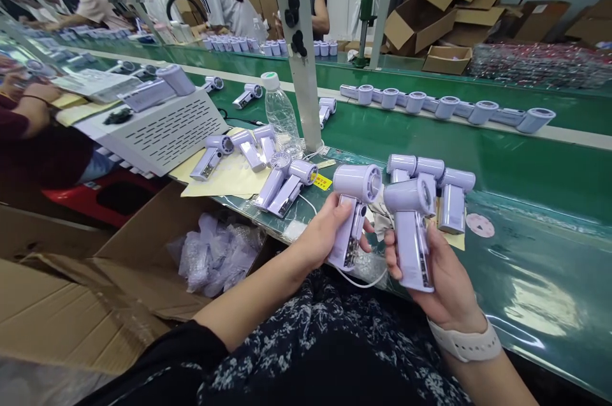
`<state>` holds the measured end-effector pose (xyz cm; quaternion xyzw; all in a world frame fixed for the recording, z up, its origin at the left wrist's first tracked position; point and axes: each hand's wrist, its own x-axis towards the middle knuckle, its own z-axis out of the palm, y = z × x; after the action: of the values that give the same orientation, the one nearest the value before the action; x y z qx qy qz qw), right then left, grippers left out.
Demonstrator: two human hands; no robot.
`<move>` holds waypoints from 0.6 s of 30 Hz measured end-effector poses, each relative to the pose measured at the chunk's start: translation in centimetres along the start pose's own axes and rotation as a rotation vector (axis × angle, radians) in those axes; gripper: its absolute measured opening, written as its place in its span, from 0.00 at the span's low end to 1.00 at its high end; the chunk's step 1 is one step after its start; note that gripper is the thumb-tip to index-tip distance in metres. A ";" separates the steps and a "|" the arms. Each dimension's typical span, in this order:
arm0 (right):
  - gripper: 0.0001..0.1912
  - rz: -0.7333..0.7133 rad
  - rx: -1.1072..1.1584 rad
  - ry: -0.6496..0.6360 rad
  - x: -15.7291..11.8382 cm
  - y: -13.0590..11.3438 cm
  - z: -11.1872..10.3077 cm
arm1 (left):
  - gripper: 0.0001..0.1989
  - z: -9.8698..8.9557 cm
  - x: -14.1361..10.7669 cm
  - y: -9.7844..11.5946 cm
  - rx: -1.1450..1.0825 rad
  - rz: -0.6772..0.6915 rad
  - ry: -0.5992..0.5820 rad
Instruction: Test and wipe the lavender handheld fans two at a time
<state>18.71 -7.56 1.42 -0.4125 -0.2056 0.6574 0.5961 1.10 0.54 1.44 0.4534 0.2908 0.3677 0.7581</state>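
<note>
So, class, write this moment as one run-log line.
left hand: holding lilac fan unit | right hand: holding second lilac fan unit | bottle: upright on bench

Each hand (321, 231) grips a lavender handheld device (349, 227).

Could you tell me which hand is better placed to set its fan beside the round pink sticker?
Probably the right hand: it and its fan are nearer the sticker; the left hand holds another fan farther away.

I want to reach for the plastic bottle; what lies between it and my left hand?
Two lavender devices, a yellow label and a white cable lie between the left hand and the bottle, as the head view shows.
</note>
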 end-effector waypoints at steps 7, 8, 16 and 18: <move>0.16 -0.048 0.017 -0.045 -1.9 -1.3 1.5 | 0.26 0.6 -3.3 3.2 0.073 0.006 -0.171; 0.15 -0.075 0.000 -0.063 -2.2 -1.7 1.7 | 0.25 0.8 -3.9 3.9 0.085 0.015 -0.161; 0.11 -0.134 -0.020 -0.029 -1.8 -2.7 2.5 | 0.33 1.6 -3.1 3.9 -0.055 -0.035 -0.141; 0.12 -0.061 0.006 0.014 -1.5 -2.6 2.7 | 0.30 1.5 -2.3 3.0 -0.097 -0.118 -0.118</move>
<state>18.09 -7.82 5.40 -0.4089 -0.2117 0.6368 0.6185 0.05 -1.05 5.05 0.4192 0.2537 0.3085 0.8153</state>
